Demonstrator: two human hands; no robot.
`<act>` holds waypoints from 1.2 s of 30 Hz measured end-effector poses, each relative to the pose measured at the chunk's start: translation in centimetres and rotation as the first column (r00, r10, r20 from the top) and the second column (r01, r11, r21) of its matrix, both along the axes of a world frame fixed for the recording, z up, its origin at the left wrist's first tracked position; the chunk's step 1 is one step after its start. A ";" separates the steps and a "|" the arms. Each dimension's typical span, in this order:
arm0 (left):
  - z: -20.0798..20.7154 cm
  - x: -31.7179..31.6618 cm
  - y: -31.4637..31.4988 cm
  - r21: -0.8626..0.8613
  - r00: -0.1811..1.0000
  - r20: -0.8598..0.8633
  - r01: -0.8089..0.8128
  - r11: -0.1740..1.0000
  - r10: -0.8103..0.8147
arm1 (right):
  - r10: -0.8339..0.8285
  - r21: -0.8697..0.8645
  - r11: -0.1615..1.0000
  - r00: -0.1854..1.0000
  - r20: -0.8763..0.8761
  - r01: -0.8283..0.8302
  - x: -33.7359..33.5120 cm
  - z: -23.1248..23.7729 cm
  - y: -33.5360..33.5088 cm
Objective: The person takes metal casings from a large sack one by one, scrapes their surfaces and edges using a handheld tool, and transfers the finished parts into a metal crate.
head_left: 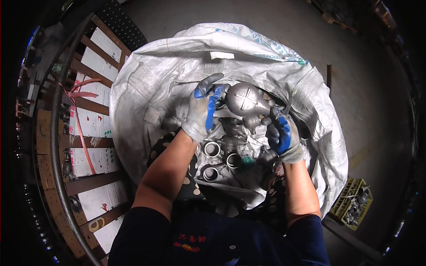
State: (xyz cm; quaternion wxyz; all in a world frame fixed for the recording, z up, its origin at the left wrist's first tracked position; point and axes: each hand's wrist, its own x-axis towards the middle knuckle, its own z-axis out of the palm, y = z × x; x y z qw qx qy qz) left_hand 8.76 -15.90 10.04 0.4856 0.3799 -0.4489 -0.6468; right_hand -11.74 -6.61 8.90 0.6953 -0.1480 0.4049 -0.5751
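One casting is lifted, upper centre of frame, gripped by the left hand; the right hand half-curls near its tip, contact unclear. Other fittings lie unheld, centre.

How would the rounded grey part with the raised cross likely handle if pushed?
The grey part is probably stiff and heavy, judging by its cast-metal look. Its roundness may let it roll or rock, though the tapering end could limit that.
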 end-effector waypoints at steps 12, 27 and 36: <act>-0.4 0.0 -0.3 0.225 0.991 -0.136 0.042 0.973 -0.011 | -0.027 0.037 0.999 0.972 -0.232 0.037 -0.2 -0.6 -0.1; 6.7 7.9 1.1 -0.088 0.943 -0.332 -0.027 0.996 -0.004 | 0.155 -0.078 0.980 0.945 -0.288 -0.185 1.1 1.3 2.6; 25.8 30.7 3.0 -0.786 0.642 0.039 -0.453 0.420 0.766 | 0.204 -0.546 0.127 0.560 -0.803 -0.828 9.2 20.4 4.1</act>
